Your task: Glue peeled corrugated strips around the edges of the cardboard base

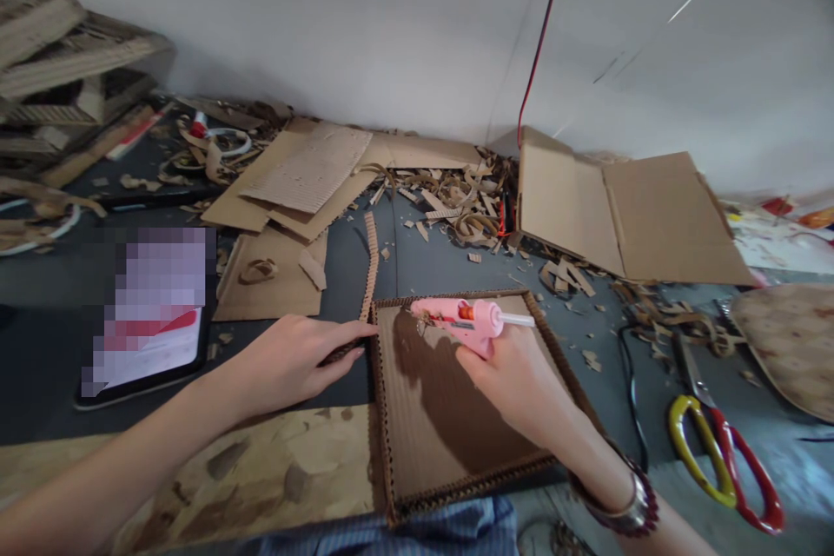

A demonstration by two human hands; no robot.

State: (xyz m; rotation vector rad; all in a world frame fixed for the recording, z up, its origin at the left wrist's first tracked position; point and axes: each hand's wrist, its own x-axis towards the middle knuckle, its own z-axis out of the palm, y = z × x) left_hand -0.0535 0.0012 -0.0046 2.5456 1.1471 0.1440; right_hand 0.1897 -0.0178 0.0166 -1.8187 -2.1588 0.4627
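Hands: left hand (293,360) lies nearly flat, fingers together, tips at the left edge of the board, over a dark corrugated strip (340,352). Can't tell if it's gripping or only pressing. Right hand (508,373) is closed round the grip of a pink hot glue gun (456,321), with the nozzle pointing left and the white glue stick sticking out at the right end.

Gun hovers over a square corrugated cardboard board (449,417) with crimped edging along its sides. The board sits at the near edge of the dark surface (417,261), partly on a stained plywood sheet (261,478). A wavy cardboard strip (370,265) runs away from its top-left corner.

Handling notes: short beads, press right after laying them, and keep left fingertips clear of the nozzle, since they're close to it. Watch the gun's cord too: a black cable (632,391) runs near the right arm, though I can't confirm it's the gun's.

Containers: no box or tray holding anything stands out. Nearest thing is an opened flat carton (638,213) by the wall, with loose cardboard scraps (456,217) heaped beside it.

Also around: red-and-yellow-handled scissors (723,469) to the right, stacked corrugated sheets (306,165) ahead, a pixelated tablet (147,317) to the left.
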